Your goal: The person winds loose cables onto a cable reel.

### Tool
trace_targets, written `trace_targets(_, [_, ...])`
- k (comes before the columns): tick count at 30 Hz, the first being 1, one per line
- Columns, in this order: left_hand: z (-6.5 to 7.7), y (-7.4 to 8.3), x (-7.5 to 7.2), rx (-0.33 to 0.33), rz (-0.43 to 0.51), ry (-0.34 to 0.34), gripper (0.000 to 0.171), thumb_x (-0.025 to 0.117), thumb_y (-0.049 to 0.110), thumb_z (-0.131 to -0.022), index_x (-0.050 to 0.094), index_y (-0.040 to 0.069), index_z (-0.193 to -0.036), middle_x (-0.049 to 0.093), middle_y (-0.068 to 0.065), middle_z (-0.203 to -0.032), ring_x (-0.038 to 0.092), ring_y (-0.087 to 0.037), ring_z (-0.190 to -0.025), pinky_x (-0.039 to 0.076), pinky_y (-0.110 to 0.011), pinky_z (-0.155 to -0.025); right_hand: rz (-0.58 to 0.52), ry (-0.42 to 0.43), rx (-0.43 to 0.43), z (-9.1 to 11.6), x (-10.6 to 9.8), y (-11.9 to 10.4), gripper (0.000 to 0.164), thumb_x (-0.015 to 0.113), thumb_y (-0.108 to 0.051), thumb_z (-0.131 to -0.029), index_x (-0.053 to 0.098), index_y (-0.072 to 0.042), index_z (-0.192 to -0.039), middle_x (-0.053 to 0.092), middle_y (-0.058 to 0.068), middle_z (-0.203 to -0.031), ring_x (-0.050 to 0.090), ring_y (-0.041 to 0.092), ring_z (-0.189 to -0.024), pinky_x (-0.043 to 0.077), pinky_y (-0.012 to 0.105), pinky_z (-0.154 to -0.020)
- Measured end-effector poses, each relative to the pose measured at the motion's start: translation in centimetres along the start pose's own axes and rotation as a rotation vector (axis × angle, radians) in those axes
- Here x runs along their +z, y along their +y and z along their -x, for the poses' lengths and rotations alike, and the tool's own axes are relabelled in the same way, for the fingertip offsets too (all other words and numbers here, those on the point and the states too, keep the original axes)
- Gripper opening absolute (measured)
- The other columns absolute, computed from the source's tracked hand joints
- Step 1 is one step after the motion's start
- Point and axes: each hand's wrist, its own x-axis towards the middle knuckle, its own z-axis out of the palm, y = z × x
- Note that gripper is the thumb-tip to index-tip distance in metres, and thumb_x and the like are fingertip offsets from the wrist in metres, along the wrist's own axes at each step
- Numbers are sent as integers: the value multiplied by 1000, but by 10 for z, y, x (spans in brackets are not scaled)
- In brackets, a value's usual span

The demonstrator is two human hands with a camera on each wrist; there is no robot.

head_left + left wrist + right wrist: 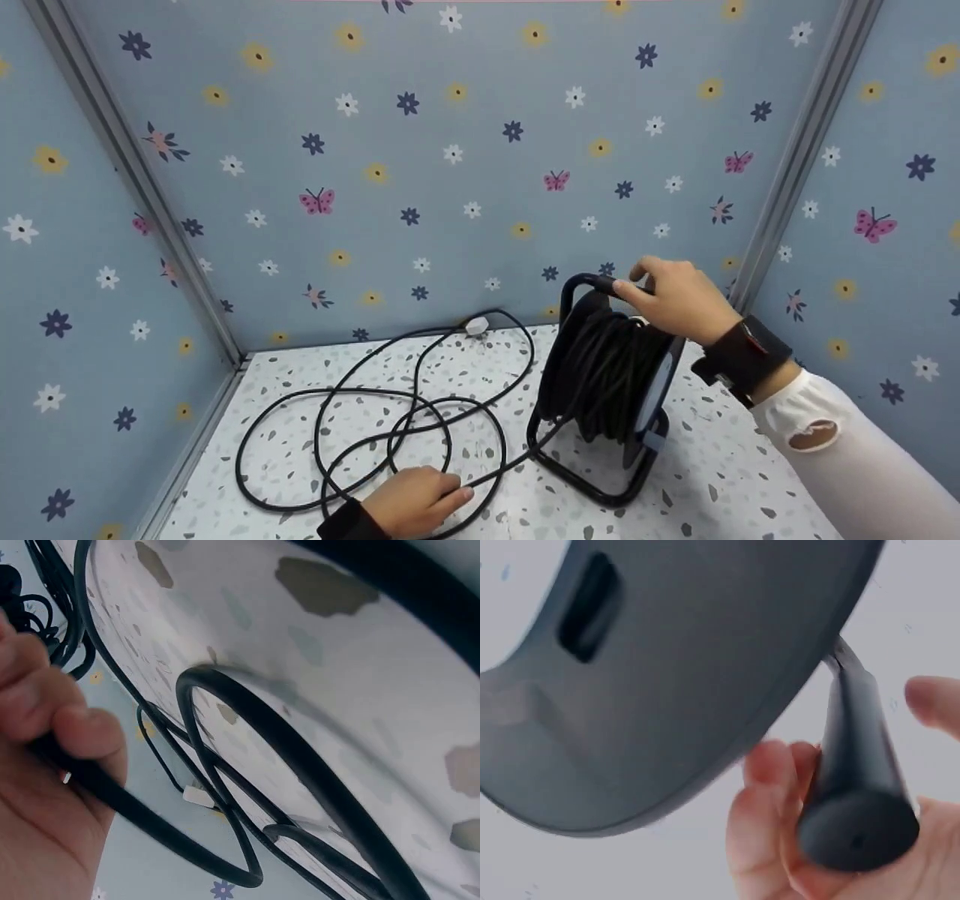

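A black cable reel [600, 382] stands on its tube frame, wound with several turns of black cable. My right hand [679, 296] is at the top of it, fingers curled round the black handle [859, 772]; in the right wrist view the thumb stands off from that handle. Beside the handle is the reel's dark side disc [682, 690]. Toward the front, my left hand [416, 501] grips the black cable [517, 459] that runs out of the reel. The left wrist view shows this cable [150, 821] passing between thumb and fingers.
Loose loops of cable [322, 420] spread over the speckled white surface [277, 375] to the left of the reel. A white plug [477, 325] lies near the back wall. Flowered blue panels [465, 150] enclose the back and both sides.
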Motion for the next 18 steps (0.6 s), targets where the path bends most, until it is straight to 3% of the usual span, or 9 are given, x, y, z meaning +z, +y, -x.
trace_targets(3, [2,-1,2,24,-41,45,46,49,43,-115,57,22,-74,49,15,-64,46,-3,-59,45,-31,-61,-56,156,5,12,-4,14,44,56,-45,-113,70,-3,-117,65,8,-80,56,21,-67,44,37,-64])
trace_targets(6, [2,-2,3,35,-52,67,47,49,42,-115,59,23,-73,55,15,-62,49,-2,-57,49,-32,-62,-98,321,16,24,-5,30,43,51,-39,-115,66,-6,-93,60,7,-76,53,23,-69,41,38,-67])
trace_targets(9, [3,-3,3,36,-41,67,48,48,41,-116,60,23,-73,59,16,-61,51,-1,-56,50,-31,-63,-134,419,37,37,0,47,50,46,-33,-116,59,-11,-72,51,2,-66,47,22,-62,37,36,-63])
trace_targets(13, [4,-3,3,32,-24,69,48,48,40,-116,59,23,-72,63,16,-61,52,0,-56,51,-30,-63,-175,402,76,57,16,67,58,43,-30,-117,59,-14,-64,49,-2,-60,45,17,-55,36,32,-59])
trace_targets(18, [6,-4,4,28,-33,98,47,49,39,-116,59,23,-73,66,16,-62,56,-1,-58,51,-29,-63,-183,220,110,81,45,91,54,44,-27,-117,64,-14,-68,55,-1,-65,49,14,-59,41,30,-63])
